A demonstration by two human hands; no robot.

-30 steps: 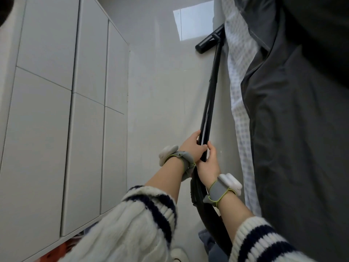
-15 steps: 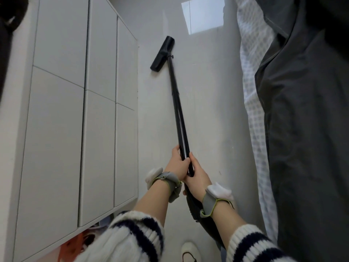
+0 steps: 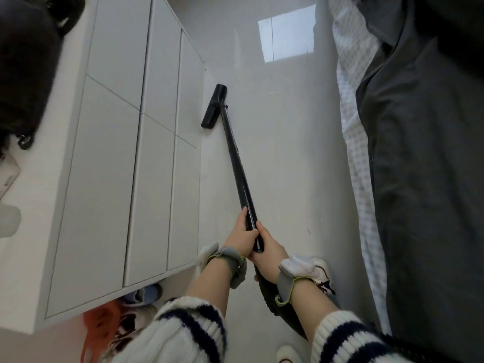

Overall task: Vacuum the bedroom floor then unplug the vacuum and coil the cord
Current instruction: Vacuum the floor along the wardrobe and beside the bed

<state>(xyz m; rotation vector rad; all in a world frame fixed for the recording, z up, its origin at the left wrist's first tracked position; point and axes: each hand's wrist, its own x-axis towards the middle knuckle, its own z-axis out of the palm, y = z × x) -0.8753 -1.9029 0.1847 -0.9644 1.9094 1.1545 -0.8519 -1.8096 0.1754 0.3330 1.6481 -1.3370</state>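
Note:
A long black vacuum wand [image 3: 237, 166] slants across the pale floor [image 3: 288, 153]. Its flat black floor head [image 3: 214, 106] rests on the floor right beside the base of the white cabinet [image 3: 146, 153]. My left hand [image 3: 242, 235] and my right hand [image 3: 267, 251] both grip the wand's near end, left just above right. A black hose [image 3: 277, 305] runs down from below my right hand. No cord or plug is in view.
A bed with a checked sheet [image 3: 358, 153] and a dark grey duvet [image 3: 424, 179] lines the right side. A bright window patch [image 3: 288, 32] lies on the floor ahead. Shoes [image 3: 324, 273] and an orange item [image 3: 99, 326] sit near my feet.
The floor head has swung left from the bed's edge across the floor to the cabinet's base and come nearer. Both hands have kept their grip on the wand.

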